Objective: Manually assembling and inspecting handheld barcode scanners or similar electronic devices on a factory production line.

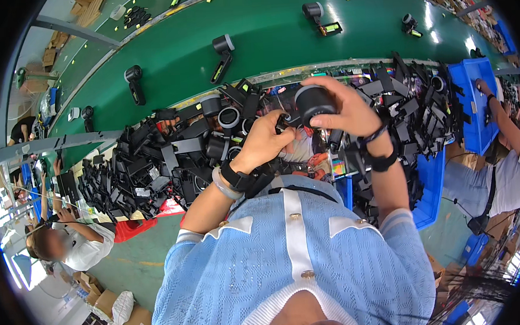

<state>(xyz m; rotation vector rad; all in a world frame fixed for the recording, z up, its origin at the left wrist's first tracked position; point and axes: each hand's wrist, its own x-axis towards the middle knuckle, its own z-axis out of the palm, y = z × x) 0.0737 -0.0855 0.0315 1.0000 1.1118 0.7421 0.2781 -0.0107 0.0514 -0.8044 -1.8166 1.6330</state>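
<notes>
My right hand (pixel 354 113) is wrapped round a black cylindrical housing (pixel 314 102), thumb below and fingers over its top. Close to its left side, my left hand (pixel 265 140) is closed in a pinch on a small black part (pixel 282 123), mostly hidden by the fingers. The two hands are at the near edge of the bench, between heaps of parts. Left of my left hand lie more cylindrical housings, among them one with a pale ring (pixel 229 117). A dense heap of black plastic pieces (pixel 136 163) spreads further left, and another heap (pixel 410 104) lies to the right.
Beyond the bench runs a green conveyor belt (pixel 266 50) carrying several cylinder-headed units, such as one unit (pixel 223 44). Blue bins stand at right, one bin (pixel 464 81) upright and another (pixel 431 197) nearer me. Co-workers sit at left (pixel 88 245) and right (pixel 509 155).
</notes>
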